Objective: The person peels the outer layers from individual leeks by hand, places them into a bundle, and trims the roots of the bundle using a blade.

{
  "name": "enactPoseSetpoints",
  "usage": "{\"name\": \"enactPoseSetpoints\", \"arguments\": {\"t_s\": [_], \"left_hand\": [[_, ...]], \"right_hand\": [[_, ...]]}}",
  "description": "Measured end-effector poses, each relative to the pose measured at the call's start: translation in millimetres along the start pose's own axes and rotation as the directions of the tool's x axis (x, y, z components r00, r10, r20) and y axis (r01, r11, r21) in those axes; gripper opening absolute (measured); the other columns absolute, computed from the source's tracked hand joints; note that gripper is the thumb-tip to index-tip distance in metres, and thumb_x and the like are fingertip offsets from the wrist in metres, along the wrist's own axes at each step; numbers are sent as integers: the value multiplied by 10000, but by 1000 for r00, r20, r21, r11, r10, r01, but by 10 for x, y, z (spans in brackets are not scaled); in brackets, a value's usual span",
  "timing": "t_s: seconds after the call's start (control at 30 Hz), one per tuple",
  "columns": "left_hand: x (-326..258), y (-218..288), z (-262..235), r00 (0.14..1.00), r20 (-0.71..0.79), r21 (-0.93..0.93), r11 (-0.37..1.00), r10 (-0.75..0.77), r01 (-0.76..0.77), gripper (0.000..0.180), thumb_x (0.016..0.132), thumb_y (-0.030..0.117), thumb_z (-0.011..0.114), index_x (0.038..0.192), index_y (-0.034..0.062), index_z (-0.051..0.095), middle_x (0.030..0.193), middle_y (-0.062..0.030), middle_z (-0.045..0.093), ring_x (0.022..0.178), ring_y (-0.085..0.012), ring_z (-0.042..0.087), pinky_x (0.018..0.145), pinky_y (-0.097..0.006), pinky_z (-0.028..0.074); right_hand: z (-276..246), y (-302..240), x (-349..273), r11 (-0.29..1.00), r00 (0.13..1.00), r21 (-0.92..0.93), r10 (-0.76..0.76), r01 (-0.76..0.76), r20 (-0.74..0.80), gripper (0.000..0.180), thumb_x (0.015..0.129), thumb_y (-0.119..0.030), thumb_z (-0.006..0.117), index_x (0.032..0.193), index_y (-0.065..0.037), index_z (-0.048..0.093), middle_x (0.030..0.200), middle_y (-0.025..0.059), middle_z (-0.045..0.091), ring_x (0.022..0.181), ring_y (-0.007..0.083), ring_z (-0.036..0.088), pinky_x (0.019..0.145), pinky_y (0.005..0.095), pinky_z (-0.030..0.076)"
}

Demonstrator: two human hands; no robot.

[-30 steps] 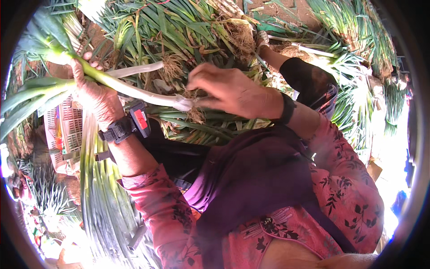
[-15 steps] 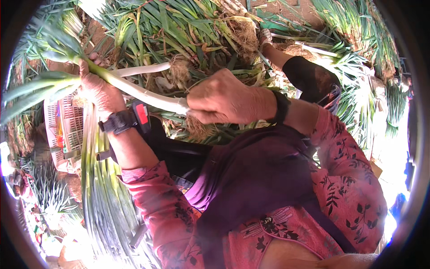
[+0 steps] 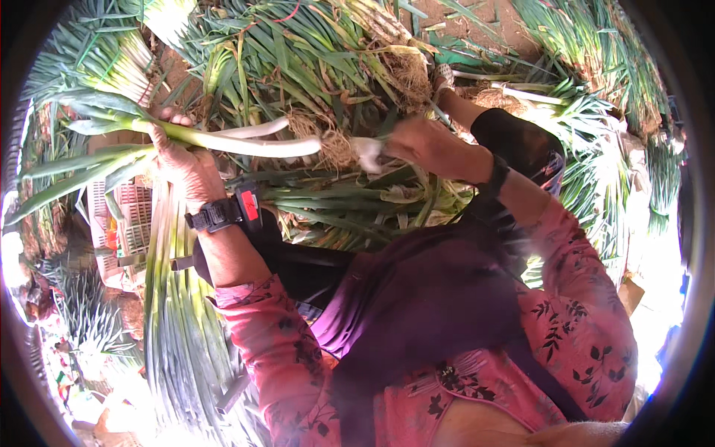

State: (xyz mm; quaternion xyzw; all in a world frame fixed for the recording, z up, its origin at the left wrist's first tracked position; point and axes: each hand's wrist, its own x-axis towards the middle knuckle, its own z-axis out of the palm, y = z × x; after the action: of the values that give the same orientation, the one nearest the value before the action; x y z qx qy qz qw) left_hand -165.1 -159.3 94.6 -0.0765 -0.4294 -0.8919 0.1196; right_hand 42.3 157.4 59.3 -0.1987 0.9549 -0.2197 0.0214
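My left hand point(image 3: 185, 167) is closed around long green onions near where stem turns to leaf. One green onion point(image 3: 257, 144) lies across it, its white end pointing right and its green leaves fanning out to the left. Behind it shows a second white stem point(image 3: 261, 129), and tangled roots point(image 3: 337, 150) sit by the stem ends. To the right of them, apart from the stems, my right hand point(image 3: 439, 149) is closed and blurred. A whitish scrap of onion skin point(image 3: 367, 153), smeared by motion, sticks out from its fingers.
Heaped green onions point(image 3: 298, 59) lie ahead, with more bundles point(image 3: 596, 59) at the right. A pink plastic basket point(image 3: 119, 238) stands left, beside a long bundle of leaves point(image 3: 179, 313) near my left arm. Loose leaves point(image 3: 335, 205) cover the ground before my lap.
My right hand has moved right, away from the stem's root end, with the whitish scrap in its fingers. My left hand and its green onions have shifted slightly right and down.
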Motion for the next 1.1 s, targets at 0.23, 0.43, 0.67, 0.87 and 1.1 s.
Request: {"name": "enactPoseSetpoints", "arguments": {"t_s": [0.23, 0.43, 0.67, 0.87, 1.1], "left_hand": [[-110, -185, 119, 992, 46, -87, 989, -117, 121, 420, 917, 283, 630, 1204, 11, 490, 1055, -138, 611, 850, -215, 611, 757, -336, 551], [-278, 289, 237, 908, 369, -273, 911, -198, 310, 583, 916, 416, 595, 1302, 18, 417, 1233, -175, 536, 1102, -322, 548, 946, -498, 462], [-398, 531, 52, 972, 202, -356, 916, -119, 186, 363, 899, 270, 648, 1135, 36, 503, 1060, -109, 573, 988, -243, 572, 961, -462, 484], [-468, 976, -128, 1000, 5, -439, 898, 11, -7, 305, 900, 139, 645, 1150, 94, 475, 1073, -134, 572, 1011, -275, 584, 919, -486, 513], [-477, 3059, -843, 885, -129, -80, 885, 448, -459, 960, 648, 296, 833, 1344, -124, 324, 1392, -296, 371, 1325, -418, 334, 1146, -603, 142]], "right_hand": [[144, -820, 833, 922, 998, 383, -44, 55, -38, 299, 867, -221, 653, 1002, 1, 505, 806, 189, 611, 740, 330, 638, 654, 448, 485], [-145, -852, 663, 995, 956, 97, 1, 28, -292, 241, 846, -138, 644, 979, -11, 488, 898, 148, 550, 805, 337, 585, 670, 430, 483], [-40, -922, 825, 531, 970, 825, -24, -192, 240, 407, 912, -160, 600, 1238, 61, 501, 1102, 122, 645, 1026, 156, 588, 891, 294, 449], [30, -1468, 1229, 970, 949, 23, -231, 241, -216, 490, 793, -168, 708, 1177, 24, 472, 1081, 202, 544, 998, 376, 546, 870, 448, 434], [-99, -1850, 2867, 808, 815, 110, -577, 579, -56, 338, 850, -79, 620, 1165, -7, 522, 1038, 123, 540, 952, 268, 567, 859, 384, 479]]}}
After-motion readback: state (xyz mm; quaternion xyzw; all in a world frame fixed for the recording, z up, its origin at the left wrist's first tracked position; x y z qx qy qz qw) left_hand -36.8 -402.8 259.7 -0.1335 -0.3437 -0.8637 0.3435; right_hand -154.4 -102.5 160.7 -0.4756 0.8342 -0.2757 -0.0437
